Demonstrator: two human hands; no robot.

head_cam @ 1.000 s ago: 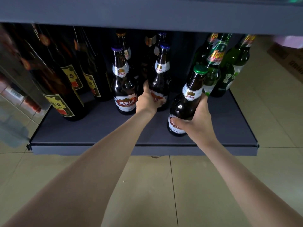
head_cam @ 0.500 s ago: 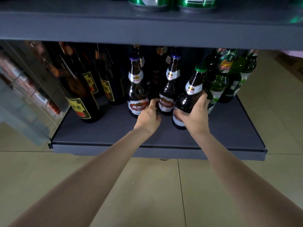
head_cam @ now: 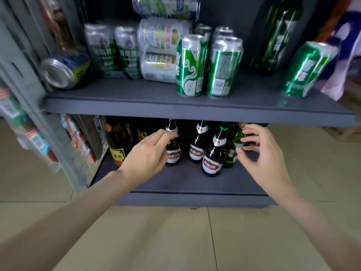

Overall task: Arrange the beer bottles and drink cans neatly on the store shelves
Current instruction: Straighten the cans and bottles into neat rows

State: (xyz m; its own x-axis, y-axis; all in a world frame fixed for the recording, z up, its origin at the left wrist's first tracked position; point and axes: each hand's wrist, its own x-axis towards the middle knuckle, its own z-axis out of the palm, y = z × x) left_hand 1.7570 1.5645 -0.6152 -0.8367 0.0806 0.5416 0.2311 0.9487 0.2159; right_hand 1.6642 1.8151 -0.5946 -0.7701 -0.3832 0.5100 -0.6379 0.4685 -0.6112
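Note:
On the bottom shelf (head_cam: pixel 187 182) stand three brown beer bottles with red-and-white labels: one at the left (head_cam: pixel 172 151), one in the middle (head_cam: pixel 197 147), and a green-capped one (head_cam: pixel 214 155) nearest the front. Green glass bottles (head_cam: pixel 232 151) stand right behind it. My left hand (head_cam: pixel 148 153) hovers in front of the left brown bottle, fingers loosely bent, holding nothing. My right hand (head_cam: pixel 259 151) is spread open just right of the green-capped bottle, empty. The shelf above (head_cam: pixel 195 106) carries upright green cans (head_cam: pixel 191 65), a tilted green can (head_cam: pixel 308 69) and a can on its side (head_cam: pixel 62 71).
Large dark bottles with yellow labels (head_cam: pixel 117 145) fill the left of the bottom shelf. A shrink-wrapped can pack (head_cam: pixel 162 49) and a tall green bottle (head_cam: pixel 277 34) sit on the upper shelf. A grey rack upright (head_cam: pixel 29 90) stands left; tiled floor (head_cam: pixel 175 241) lies below.
My right hand has let go of the green-capped bottle, which now stands on the shelf. My left hand has come off the brown bottles. The view has tilted up to the can shelf.

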